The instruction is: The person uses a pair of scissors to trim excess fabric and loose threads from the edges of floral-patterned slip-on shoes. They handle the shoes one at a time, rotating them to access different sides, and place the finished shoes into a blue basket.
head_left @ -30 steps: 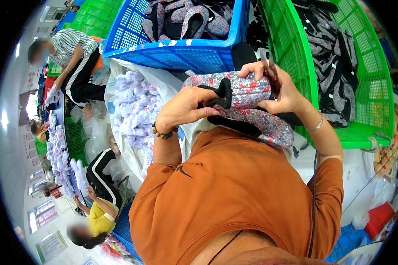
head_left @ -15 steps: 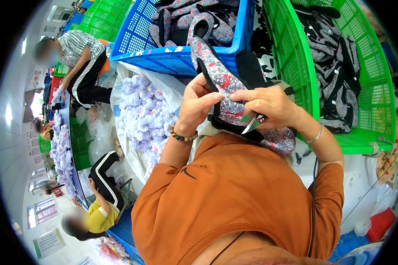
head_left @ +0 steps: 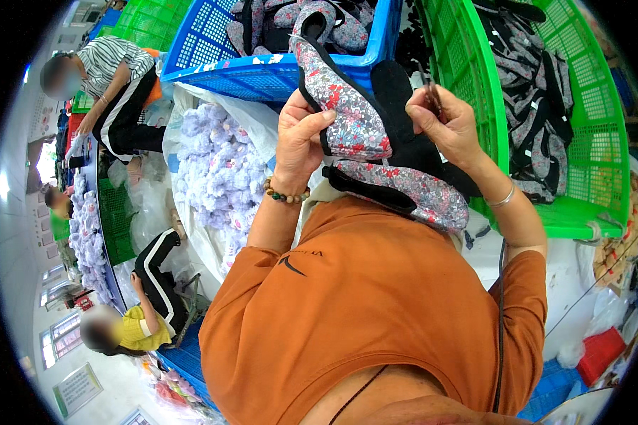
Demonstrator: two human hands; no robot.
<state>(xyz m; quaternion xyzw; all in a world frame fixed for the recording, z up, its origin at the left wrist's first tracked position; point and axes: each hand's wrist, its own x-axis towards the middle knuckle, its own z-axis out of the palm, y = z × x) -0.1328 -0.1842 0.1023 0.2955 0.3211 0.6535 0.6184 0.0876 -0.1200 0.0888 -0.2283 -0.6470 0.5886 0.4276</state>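
Note:
My left hand (head_left: pixel 299 134) pinches the edge of a grey slipper (head_left: pixel 347 110) with a red floral pattern and black trim. Its open end points up toward the blue crate. A second floral slipper (head_left: pixel 432 202) lies against my front, just below the first. Black sole pieces (head_left: pixel 393 99) show beside and behind the held slipper. To the right of it, my right hand (head_left: pixel 443 124) is raised and closed around small scissors (head_left: pixel 433 99). Dark parts of the scissors stick out above the fingers; their blades are hardly visible.
Ahead stands a blue crate (head_left: pixel 262 81) of similar slippers. On the right is a green crate (head_left: pixel 595 177) with more. A white bag (head_left: pixel 255 120) of fluffy lilac items sits at my left. Two co-workers (head_left: pixel 124 92) are by a long table further left.
My right hand has moved up and right, off the slipper, with the scissors turned upward. My left hand keeps hold of the upper slipper, now apart from the lower one.

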